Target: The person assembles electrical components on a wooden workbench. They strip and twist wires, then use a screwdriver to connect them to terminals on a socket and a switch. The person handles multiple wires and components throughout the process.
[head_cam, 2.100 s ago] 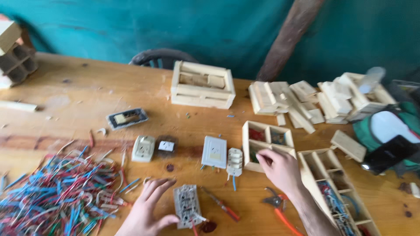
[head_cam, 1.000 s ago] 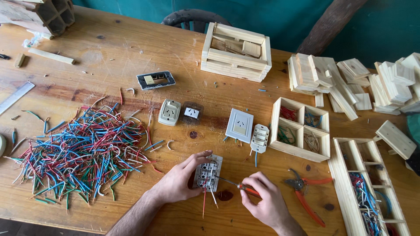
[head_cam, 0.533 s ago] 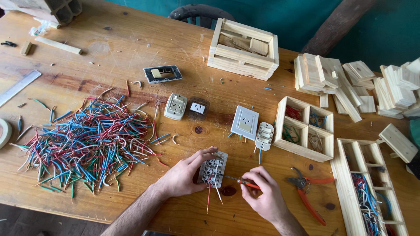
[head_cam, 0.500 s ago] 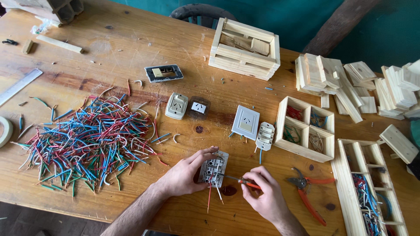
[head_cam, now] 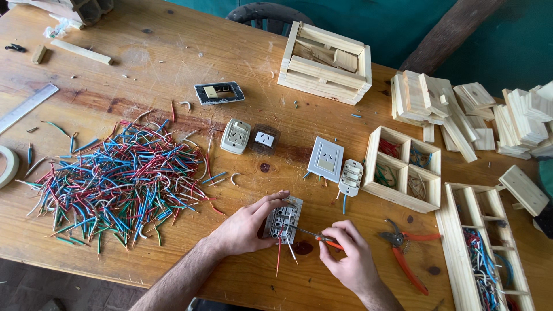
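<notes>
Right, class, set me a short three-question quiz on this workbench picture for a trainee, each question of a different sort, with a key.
1. True or false: the left hand rests on the grey socket module.
2. Which tool does the right hand hold? A) the pliers B) the small orange-handled screwdriver C) the metal ruler
3. Fill in: the red-handled pliers lie on the wooden table to the ___ of the right hand, as the picture shows it.

Key: 1 true; 2 B; 3 right.
</notes>
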